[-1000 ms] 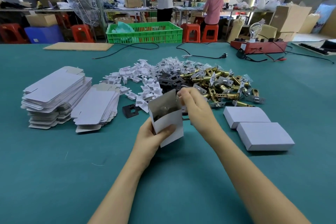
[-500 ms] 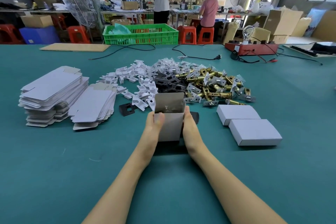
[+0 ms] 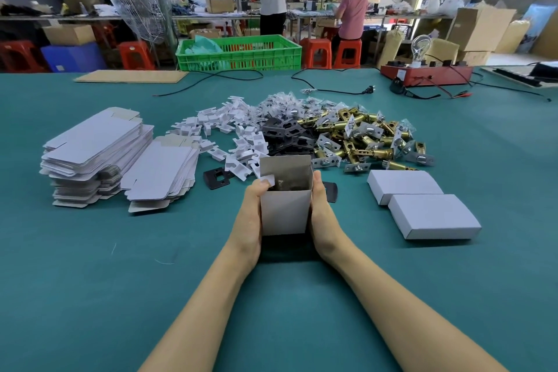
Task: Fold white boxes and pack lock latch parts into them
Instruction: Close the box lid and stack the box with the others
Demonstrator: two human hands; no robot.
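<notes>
Both hands clasp an upright white box [image 3: 285, 211] from either side: the left hand [image 3: 249, 214] wraps its left wall with the thumb hooked over the top edge onto a small side flap, and the right hand [image 3: 321, 211] lies flat along its right wall, fingers up beside the rim. The box stands on the green table [image 3: 90, 296] directly between the two palms, its mouth open and its rear lid flap raised; something metallic shows dimly inside, too dark to name. Behind the box lies a heap of white plastic pieces [image 3: 229, 142], black plates [image 3: 287, 136] and brass latch parts [image 3: 359, 136]; one black plate [image 3: 216, 178] lies alone just left of the box. Stacks of flat box blanks [image 3: 99, 154] sit well to the left, and two closed boxes [image 3: 422, 205] lie to the right. Compared with a second ago, the box is no longer tilted in the left hand alone with the right hand reaching into its mouth; it now stands square on the table with a hand on each side. Against half a second ago the hold looks much the same, with the left thumb now bent over the side flap.
</notes>
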